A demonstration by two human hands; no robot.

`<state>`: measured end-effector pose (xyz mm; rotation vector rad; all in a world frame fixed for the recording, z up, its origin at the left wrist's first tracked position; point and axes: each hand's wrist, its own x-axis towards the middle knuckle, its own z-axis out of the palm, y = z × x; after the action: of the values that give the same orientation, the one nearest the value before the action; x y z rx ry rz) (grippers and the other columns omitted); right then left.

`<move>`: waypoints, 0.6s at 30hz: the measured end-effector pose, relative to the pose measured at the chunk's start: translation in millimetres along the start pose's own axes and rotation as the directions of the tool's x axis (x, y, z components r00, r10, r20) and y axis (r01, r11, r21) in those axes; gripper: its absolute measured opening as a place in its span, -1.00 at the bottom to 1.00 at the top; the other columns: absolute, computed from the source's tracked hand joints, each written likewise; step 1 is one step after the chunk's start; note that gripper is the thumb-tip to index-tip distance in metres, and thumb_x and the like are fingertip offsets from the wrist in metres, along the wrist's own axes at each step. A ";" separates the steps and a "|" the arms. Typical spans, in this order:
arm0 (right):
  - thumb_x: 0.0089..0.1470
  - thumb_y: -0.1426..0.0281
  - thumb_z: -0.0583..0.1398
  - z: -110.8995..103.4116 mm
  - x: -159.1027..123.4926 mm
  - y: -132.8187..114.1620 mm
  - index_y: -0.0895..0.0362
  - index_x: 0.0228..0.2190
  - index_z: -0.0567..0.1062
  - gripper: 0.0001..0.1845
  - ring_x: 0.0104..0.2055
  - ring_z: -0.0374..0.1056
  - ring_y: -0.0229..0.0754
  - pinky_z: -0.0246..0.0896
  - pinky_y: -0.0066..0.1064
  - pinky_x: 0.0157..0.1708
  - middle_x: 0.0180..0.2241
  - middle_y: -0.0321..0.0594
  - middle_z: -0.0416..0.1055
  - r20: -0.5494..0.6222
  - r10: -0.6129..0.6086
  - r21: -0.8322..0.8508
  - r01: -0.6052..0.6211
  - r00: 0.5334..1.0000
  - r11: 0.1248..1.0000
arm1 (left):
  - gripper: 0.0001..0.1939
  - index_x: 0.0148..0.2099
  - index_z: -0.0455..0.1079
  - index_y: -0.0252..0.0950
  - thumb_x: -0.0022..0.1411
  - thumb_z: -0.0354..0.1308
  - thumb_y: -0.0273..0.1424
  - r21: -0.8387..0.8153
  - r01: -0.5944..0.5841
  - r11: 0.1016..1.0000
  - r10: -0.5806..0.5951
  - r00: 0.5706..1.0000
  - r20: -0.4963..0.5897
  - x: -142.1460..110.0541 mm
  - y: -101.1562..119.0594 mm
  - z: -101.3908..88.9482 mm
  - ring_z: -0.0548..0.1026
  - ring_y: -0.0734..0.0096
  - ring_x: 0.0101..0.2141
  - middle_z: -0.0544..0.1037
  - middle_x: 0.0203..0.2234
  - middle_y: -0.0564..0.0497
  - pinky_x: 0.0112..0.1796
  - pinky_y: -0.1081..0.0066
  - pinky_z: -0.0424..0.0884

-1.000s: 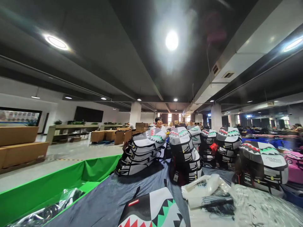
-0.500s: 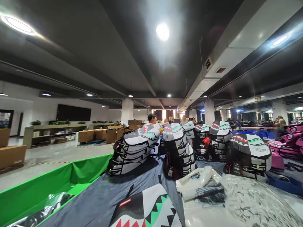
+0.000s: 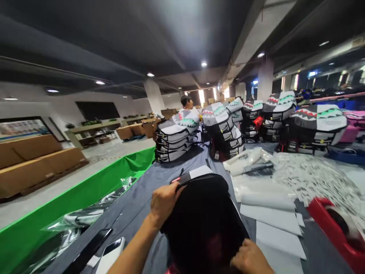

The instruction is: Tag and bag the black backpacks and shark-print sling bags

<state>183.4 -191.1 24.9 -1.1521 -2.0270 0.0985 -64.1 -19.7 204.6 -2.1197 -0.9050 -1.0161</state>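
Observation:
A backpack lies in front of me on the dark cloth, its wide black inside facing me. Beyond its top edge shows a grey-and-white printed part with a small red label. My left hand is closed on the upper left rim of the backpack, thumb pointing to the bag. Lower down on the right side, my right hand has its fingers curled round the other edge. The bottom of the bag is dark or cut off by the frame.
Stacked backpacks stand at the back of the cloth-covered table. A green bin with plastic-wrapped goods lies left. White sheets, a clear bag and a red tape dispenser lie right. A phone rests near my left arm.
My view has tilted down. Both hands have come into view on the backpack, which now shows its black inside instead of its printed front.

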 end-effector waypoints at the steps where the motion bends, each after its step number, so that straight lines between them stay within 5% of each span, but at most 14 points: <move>1: 0.20 -0.01 0.22 -4.0 -9.2 5.5 0.04 -0.42 0.55 -0.60 -0.49 0.38 -0.23 0.38 -0.37 -0.32 -0.56 -0.33 0.46 -0.021 -0.032 -0.005 0.032 0.999 0.999 | -0.34 -0.46 0.44 -0.28 0.52 -0.23 -0.06 -0.022 -0.057 0.998 0.057 0.998 0.011 7.7 1.9 0.6 0.44 0.40 -0.68 0.44 -0.73 0.02 -0.56 0.43 0.20; 4: 0.25 0.07 0.18 -46.0 -38.4 20.5 0.05 -0.11 0.56 -0.64 -0.17 0.49 -0.11 0.39 -0.33 -0.10 -0.26 -0.16 0.58 -0.108 -0.039 -0.070 0.032 0.993 0.997 | -0.37 -0.45 0.41 -0.28 0.53 -0.22 -0.08 -0.103 -0.152 0.983 0.156 0.987 0.030 12.9 16.9 -9.5 0.44 0.46 -0.68 0.43 -0.72 0.08 -0.54 0.45 0.21; 6: 0.28 0.27 0.15 -93.9 -53.0 34.8 0.02 0.01 0.53 -0.70 -0.07 0.49 -0.11 0.37 -0.34 -0.05 -0.15 -0.15 0.59 -0.112 0.148 -0.182 -0.167 0.983 0.969 | -0.43 -0.44 0.39 -0.27 0.53 -0.17 -0.11 -0.156 -0.163 0.974 0.173 0.984 0.050 4.2 27.5 -19.6 0.43 0.49 -0.68 0.42 -0.71 0.12 -0.54 0.45 0.21; 7: 0.27 0.31 0.15 -121.4 -56.6 44.9 0.02 -0.03 0.55 -0.72 -0.17 0.52 -0.13 0.38 -0.37 -0.14 -0.22 -0.18 0.60 -0.129 0.251 -0.238 -0.275 0.959 0.932 | -0.45 -0.44 0.38 -0.26 0.53 -0.15 -0.12 -0.182 -0.162 0.970 0.175 0.983 0.060 -1.2 31.3 -23.5 0.43 0.50 -0.68 0.41 -0.71 0.13 -0.54 0.46 0.21; 10: 0.26 0.38 0.12 -203.3 -50.0 86.8 0.07 -0.22 0.60 -0.77 -0.21 0.52 -0.07 0.33 -0.33 -0.17 -0.24 -0.13 0.60 -0.068 0.654 -0.471 -0.602 0.753 0.644 | -0.47 -0.43 0.37 -0.25 0.53 -0.14 -0.12 -0.230 -0.125 0.965 0.147 0.986 0.082 -11.8 34.7 -28.4 0.42 0.52 -0.69 0.39 -0.71 0.16 -0.56 0.47 0.22; 12: 0.25 0.48 0.07 -243.4 -36.4 117.8 0.10 -0.28 0.60 -0.72 -0.15 0.51 0.00 0.28 -0.29 -0.19 -0.21 -0.04 0.59 -0.016 0.822 -0.689 -0.602 0.569 0.403 | -0.46 -0.40 0.39 -0.24 0.52 -0.15 -0.09 -0.233 -0.085 0.969 0.109 0.990 0.092 -12.6 32.4 -27.6 0.43 0.52 -0.70 0.43 -0.70 0.16 -0.57 0.48 0.23; 15: 0.07 0.67 0.12 -261.1 -23.2 152.6 0.17 -0.36 0.60 -0.71 -0.02 0.46 0.12 0.21 -0.25 -0.13 -0.18 0.09 0.57 0.037 0.878 -0.769 -0.547 0.478 0.330 | -0.46 -0.36 0.43 -0.22 0.51 -0.16 -0.04 -0.235 -0.040 0.971 0.071 0.990 0.126 -9.6 29.2 -26.5 0.47 0.51 -0.69 0.49 -0.67 0.14 -0.58 0.51 0.27; 18: 0.01 0.69 0.18 -232.9 -30.0 165.7 0.21 -0.38 0.59 -0.77 -0.07 0.49 0.11 0.21 -0.30 -0.18 -0.22 0.10 0.56 0.104 0.897 -0.756 -0.551 0.430 0.352 | -0.48 -0.32 0.44 -0.23 0.51 -0.15 -0.05 -0.275 -0.034 0.961 0.071 0.990 0.125 -8.0 31.1 -28.5 0.50 0.51 -0.67 0.54 -0.63 0.13 -0.59 0.54 0.31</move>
<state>461.3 -185.6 97.9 -2.7774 -1.7359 0.2300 -55.0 -61.6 205.6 -2.4536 -0.8042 -1.0299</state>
